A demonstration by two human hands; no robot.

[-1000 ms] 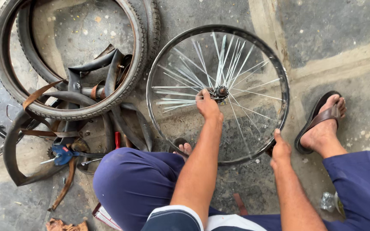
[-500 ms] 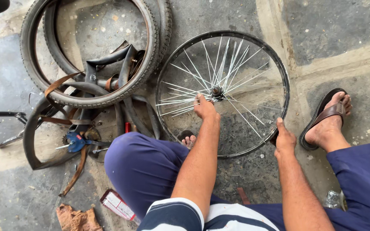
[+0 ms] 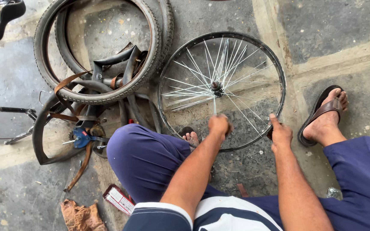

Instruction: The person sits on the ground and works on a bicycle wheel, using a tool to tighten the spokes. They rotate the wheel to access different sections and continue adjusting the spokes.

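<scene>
A bare bicycle wheel (image 3: 280,72) with thin silver spokes lies flat on the paved ground in front of me, its hub (image 3: 216,88) at the centre. My left hand (image 3: 219,126) is closed near the wheel's near edge, pinching the lower end of a spoke (image 3: 214,107) that runs down from the hub. My right hand (image 3: 281,133) grips the rim at its near right side, thumb pointing up. My forearms reach out over my blue trousers.
A black tyre (image 3: 153,64) and loose inner tubes (image 3: 43,128) lie left of the wheel, with a small blue tool (image 3: 81,137). A red-and-white box (image 3: 118,199) and a brown rag (image 3: 80,216) sit near my left knee. My sandalled right foot (image 3: 324,113) rests beside the rim.
My left hand has drawn back from the hub to the wheel's near edge. My right hand stays on the rim. The view has shifted left and closer.
</scene>
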